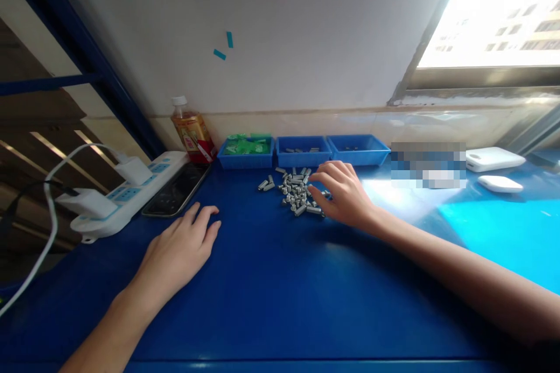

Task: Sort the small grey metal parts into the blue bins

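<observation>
A loose heap of small silvery metal cylinders (297,189) lies on the blue table (262,291). Over the heap's right side is my right hand (339,192), its fingers bent and spread with nothing visible between them; whether the fingertips touch the pieces I cannot tell. My left hand (184,242) rests on the table to the left, fingers apart and slightly curled, holding nothing. Just beyond it lies a dark phone (177,189). Behind the heap stand a blue tray with green packets (247,160), a middle blue tray (304,158) and a right blue tray (361,157), both with a few metal pieces inside.
At the left edge runs a white power strip (126,201) with chargers and a white cable (53,210). A drink bottle (192,131) stands by the wall. Two white devices, a larger one (494,158) and a smaller one (500,184), lie at the right beside a blurred-out patch.
</observation>
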Available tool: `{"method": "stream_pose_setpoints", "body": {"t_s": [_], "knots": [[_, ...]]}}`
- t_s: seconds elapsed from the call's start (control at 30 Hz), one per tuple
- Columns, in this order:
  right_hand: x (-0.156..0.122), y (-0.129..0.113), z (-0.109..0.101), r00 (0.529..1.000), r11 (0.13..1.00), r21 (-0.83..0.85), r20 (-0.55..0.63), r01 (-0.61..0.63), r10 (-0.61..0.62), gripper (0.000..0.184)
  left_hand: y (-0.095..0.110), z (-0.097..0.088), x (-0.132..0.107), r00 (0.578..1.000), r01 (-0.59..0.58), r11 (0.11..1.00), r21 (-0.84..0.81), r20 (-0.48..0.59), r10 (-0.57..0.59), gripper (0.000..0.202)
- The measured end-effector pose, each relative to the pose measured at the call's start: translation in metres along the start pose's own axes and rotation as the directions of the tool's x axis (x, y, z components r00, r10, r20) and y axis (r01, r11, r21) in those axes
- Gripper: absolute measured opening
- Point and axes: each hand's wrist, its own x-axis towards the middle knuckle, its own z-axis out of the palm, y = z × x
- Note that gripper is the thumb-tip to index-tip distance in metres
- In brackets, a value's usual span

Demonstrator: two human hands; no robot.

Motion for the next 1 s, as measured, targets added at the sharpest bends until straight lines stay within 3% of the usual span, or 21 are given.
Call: {"method": "stream_pose_setpoints", "body": {"t_s": [0.1, 0.23, 0.5, 1.0], "knots": [[-0.015, -0.012, -0.005, 1.000, 0.998, 0.053, 0.010, 0.019, -0.019, 0.014, 0.003, -0.003, -0.001, 1.000, 0.006, 1.000, -0.002, 0.013, -0.006, 0.048], [-0.015, -0.021, -0.002, 1.000, 0.996, 0.090, 0.026, 0.009, -0.011, 0.017, 0.004, -0.005, -0.003, 1.000, 0.024, 0.999, -0.027, 0.012, -0.024, 0.051], [-0.014, -0.033, 0.003, 0.993, 0.990, 0.127, 0.092, 0.055, -0.067, 0.019, -0.009, -0.006, 0.012, 0.962, 0.272, 0.962, -0.034, -0.008, -0.272, 0.065], [-0.014, -0.029, 0.005, 0.989, 0.984, 0.156, 0.107, 0.086, -0.103, 0.019, -0.011, -0.005, 0.013, 0.971, 0.237, 0.971, 0.002, 0.018, -0.237, 0.062]]}}
